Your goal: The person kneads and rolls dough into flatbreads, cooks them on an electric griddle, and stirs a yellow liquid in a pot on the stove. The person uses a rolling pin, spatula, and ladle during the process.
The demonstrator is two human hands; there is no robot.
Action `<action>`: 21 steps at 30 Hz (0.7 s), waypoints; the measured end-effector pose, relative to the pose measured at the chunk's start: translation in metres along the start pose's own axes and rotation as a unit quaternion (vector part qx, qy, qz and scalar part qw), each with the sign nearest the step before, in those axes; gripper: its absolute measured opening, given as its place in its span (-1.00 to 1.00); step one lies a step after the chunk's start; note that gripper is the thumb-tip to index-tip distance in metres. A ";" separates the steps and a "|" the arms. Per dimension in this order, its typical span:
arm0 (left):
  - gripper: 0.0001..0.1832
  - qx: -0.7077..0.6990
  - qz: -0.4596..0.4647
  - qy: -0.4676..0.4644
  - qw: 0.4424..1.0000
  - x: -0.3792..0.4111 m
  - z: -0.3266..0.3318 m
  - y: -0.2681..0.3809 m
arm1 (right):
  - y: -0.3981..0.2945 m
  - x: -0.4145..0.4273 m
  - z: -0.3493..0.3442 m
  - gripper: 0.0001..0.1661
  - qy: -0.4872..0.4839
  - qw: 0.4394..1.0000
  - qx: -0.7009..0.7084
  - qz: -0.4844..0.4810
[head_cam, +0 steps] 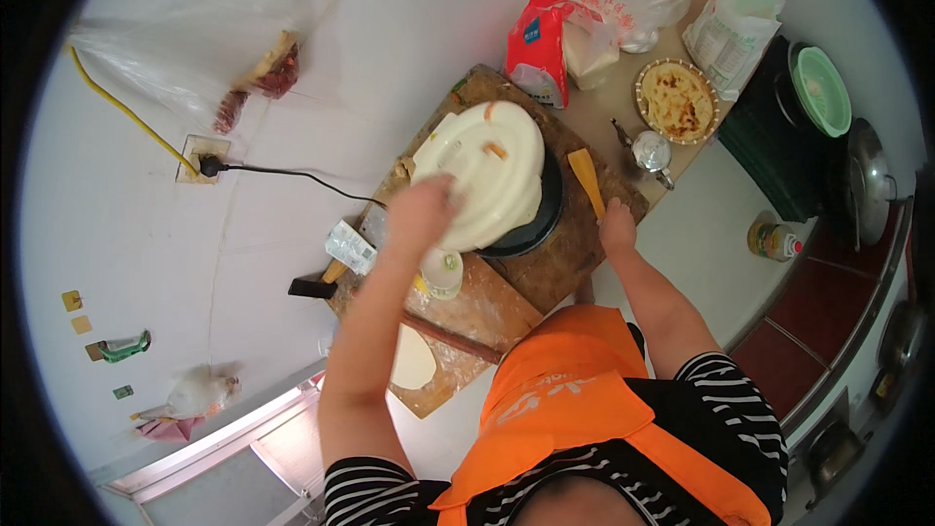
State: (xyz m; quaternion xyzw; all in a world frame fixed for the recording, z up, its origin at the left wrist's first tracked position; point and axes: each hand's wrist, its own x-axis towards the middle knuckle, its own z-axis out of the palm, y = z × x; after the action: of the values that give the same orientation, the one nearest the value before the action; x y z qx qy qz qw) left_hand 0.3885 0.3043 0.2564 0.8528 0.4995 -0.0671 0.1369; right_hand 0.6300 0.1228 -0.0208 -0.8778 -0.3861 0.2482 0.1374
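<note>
My left hand (pixel 422 212), blurred and with its fingers bent, is over the lower left edge of a large cream-coloured round lid (pixel 478 168). Whether it touches or grips the lid I cannot tell. Beneath the lid, the dark rim of a round pan (pixel 553 215) shows at the right. My right hand (pixel 618 223) is at the handle end of a wooden spatula (pixel 584 169), near the board's right edge; its grip is unclear. Below the lid stands a pale cup (pixel 442 270). A rolling pin (pixel 451 337) lies across the floured board, beside a flat piece of dough (pixel 413 359).
Browned flatbread (pixel 673 98) fills a round basket beside a metal pot with a spout (pixel 651 151). Behind stand a red bag (pixel 535 47) and other plastic bags. A black cord (pixel 307 174) runs from the wall socket towards the board. A cleaver (pixel 313 288) overhangs the left edge.
</note>
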 end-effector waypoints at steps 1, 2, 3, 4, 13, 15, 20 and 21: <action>-0.56 0.003 -0.003 0.041 0.999 0.010 -0.016 -0.010 | 0.003 0.000 0.000 -0.58 -0.010 1.000 -0.010 0.005; -0.59 -0.031 -0.025 0.038 0.998 0.026 -0.034 -0.019 | 0.002 0.003 -0.004 -0.58 -0.017 1.000 -0.021 0.009; -0.62 -0.064 -0.050 0.038 0.996 0.041 -0.049 -0.032 | -0.001 0.005 -0.007 -0.59 -0.026 0.999 -0.030 0.009; -0.65 -0.098 -0.077 0.059 0.990 0.058 -0.054 -0.054 | -0.003 0.006 -0.009 -0.60 -0.035 0.999 -0.033 0.008; -0.30 -0.432 -0.220 0.074 0.871 0.127 -0.080 -0.163 | 0.002 -0.001 -0.012 -0.76 -0.010 0.997 0.064 -0.030; -0.09 -0.487 -0.229 0.059 0.841 0.118 -0.084 -0.163 | -0.006 -0.017 -0.036 -0.80 0.027 0.995 0.090 -0.041; 0.02 -0.579 -0.220 0.065 0.782 0.096 -0.092 -0.160 | -0.052 -0.068 -0.109 -0.84 -0.129 0.928 0.350 0.016; 0.02 -0.592 -0.208 0.067 0.776 0.092 -0.092 -0.158 | -0.059 -0.074 -0.117 -0.84 -0.159 0.921 0.353 0.035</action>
State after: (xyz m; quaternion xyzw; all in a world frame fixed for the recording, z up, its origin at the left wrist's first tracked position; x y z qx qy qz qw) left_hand 0.2940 0.4822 0.2946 0.4812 0.6140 0.2721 0.5634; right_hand 0.6148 0.1006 0.1270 -0.7343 -0.2589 0.5091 0.3669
